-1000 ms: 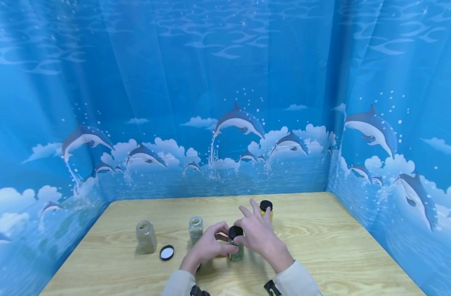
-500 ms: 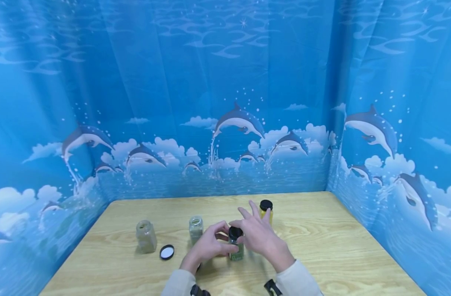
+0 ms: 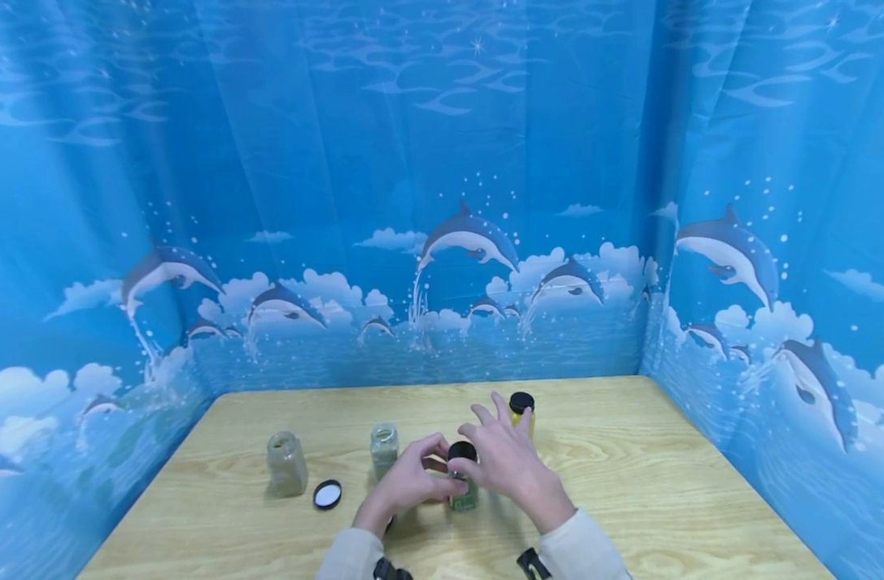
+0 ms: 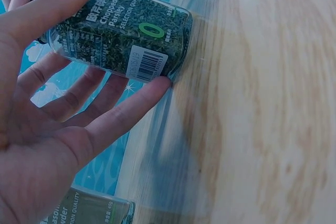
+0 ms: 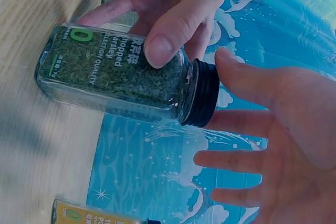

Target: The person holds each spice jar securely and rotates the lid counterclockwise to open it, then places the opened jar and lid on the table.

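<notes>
A clear glass spice jar [image 3: 463,499] labelled Chopped Parsley stands upright on the table, full of green flakes. My left hand [image 3: 412,479] grips its body, thumb on the label side in the left wrist view, where the jar [image 4: 121,30] shows its barcode. On top sits a black screw lid [image 3: 462,451]. My right hand [image 3: 510,463] has thumb and index finger at opposite sides of this lid [image 5: 203,93], while its other fingers extend away. Whether the lid is loose cannot be seen.
Two lidless jars, one at left [image 3: 287,463] and one in the middle [image 3: 384,447], stand on the wooden table [image 3: 630,483]. A black lid [image 3: 327,495] lies white side up. Behind my right hand is a yellow-filled jar [image 3: 523,411] with a black cap. Dolphin curtains surround the table.
The right thumb and fingers have shifted around the lid, with the index finger changing place at its rim. The left hand and the jar stay where they were.
</notes>
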Action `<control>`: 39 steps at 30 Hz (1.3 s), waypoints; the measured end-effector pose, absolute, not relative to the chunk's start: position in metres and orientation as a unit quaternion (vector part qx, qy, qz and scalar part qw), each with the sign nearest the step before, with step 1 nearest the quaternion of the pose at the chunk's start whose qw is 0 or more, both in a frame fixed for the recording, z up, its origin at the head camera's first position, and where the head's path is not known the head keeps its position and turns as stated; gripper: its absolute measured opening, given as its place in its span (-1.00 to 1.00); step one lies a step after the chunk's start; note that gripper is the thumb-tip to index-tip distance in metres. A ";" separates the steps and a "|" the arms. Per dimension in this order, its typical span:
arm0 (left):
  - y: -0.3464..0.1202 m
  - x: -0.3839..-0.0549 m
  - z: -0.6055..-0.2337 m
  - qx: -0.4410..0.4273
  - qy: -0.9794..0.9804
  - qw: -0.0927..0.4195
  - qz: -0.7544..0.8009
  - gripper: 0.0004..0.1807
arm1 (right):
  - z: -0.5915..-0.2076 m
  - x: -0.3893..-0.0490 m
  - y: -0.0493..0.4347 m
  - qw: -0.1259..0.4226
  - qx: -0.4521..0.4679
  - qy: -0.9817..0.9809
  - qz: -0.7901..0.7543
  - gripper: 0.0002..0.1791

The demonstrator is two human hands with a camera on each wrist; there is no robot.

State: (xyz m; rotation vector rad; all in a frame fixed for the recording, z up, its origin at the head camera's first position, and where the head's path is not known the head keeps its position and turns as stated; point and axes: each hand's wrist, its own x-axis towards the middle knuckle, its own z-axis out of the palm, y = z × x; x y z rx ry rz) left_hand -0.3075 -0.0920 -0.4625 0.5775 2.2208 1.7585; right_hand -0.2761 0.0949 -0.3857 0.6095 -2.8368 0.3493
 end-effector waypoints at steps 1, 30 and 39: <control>-0.092 -0.308 -0.463 0.198 0.762 0.125 0.604 -0.64 | -0.386 -0.277 0.095 0.110 0.204 -0.966 0.117 -0.46; -0.092 -0.308 -0.463 0.192 0.772 0.122 0.594 -0.64 | -0.384 -0.272 0.095 0.061 0.227 -0.968 0.091 -0.49; -0.092 -0.308 -0.463 0.191 0.773 0.119 0.593 -0.63 | -0.383 -0.270 0.096 0.055 0.224 -0.968 0.098 -0.44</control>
